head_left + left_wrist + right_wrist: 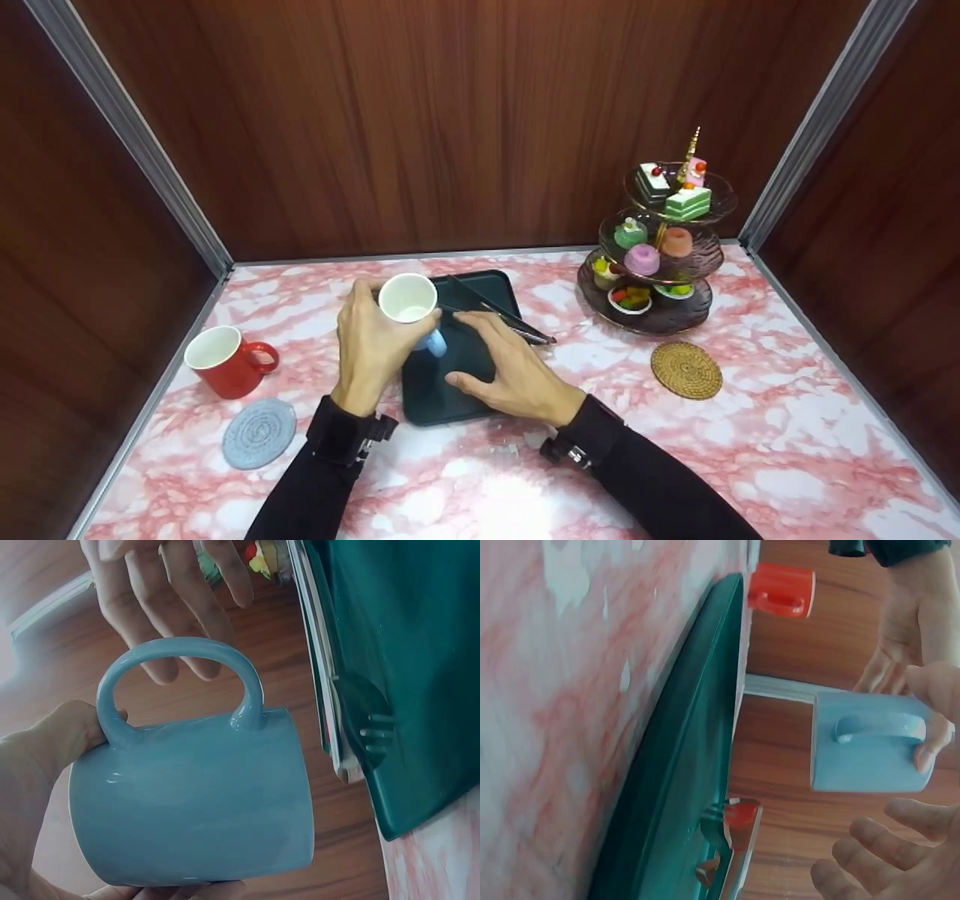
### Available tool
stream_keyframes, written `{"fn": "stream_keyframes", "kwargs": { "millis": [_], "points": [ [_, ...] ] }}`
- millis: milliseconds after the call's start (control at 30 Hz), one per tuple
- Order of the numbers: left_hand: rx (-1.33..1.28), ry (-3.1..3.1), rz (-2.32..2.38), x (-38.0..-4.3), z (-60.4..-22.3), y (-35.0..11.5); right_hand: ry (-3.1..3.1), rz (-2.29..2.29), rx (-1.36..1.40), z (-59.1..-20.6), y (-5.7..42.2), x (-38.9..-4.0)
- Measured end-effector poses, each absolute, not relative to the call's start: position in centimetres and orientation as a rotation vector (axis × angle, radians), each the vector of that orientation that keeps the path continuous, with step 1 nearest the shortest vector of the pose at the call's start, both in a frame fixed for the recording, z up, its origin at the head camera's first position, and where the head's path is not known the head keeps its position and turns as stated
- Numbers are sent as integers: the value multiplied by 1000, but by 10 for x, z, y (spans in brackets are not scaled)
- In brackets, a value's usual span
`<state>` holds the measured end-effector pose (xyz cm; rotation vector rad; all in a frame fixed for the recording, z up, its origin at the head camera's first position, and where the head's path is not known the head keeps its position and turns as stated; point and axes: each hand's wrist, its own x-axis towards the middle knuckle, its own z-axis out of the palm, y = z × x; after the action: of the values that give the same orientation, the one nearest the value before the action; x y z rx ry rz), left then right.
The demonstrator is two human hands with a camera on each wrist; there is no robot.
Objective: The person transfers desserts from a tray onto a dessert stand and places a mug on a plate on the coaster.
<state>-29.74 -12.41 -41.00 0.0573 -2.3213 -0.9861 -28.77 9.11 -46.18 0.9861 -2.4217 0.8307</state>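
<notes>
My left hand grips a light blue mug with a white inside, its fingers and thumb around the body near the rim. The mug is held upright above the dark green tray, and its handle faces my right hand. That right hand hovers over the tray's right side with fingers spread and relaxed, apart from the mug and holding nothing. Across the tray's right edge lies a long dark utensil with a tined end; its exact kind is unclear.
A red mug stands at the left, with a grey-blue round coaster in front of it. At the back right is a three-tier stand bearing small cakes. Before it lies a woven coaster. Wooden panels enclose the marbled table.
</notes>
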Motion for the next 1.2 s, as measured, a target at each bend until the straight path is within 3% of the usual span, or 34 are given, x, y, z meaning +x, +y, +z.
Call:
{"fn": "stream_keyframes", "kwargs": {
  "millis": [1200],
  "points": [
    [-73,-2283,-1042,-279,-418,-90,-2274,1877,975,-447,79,-254]
  ]
}}
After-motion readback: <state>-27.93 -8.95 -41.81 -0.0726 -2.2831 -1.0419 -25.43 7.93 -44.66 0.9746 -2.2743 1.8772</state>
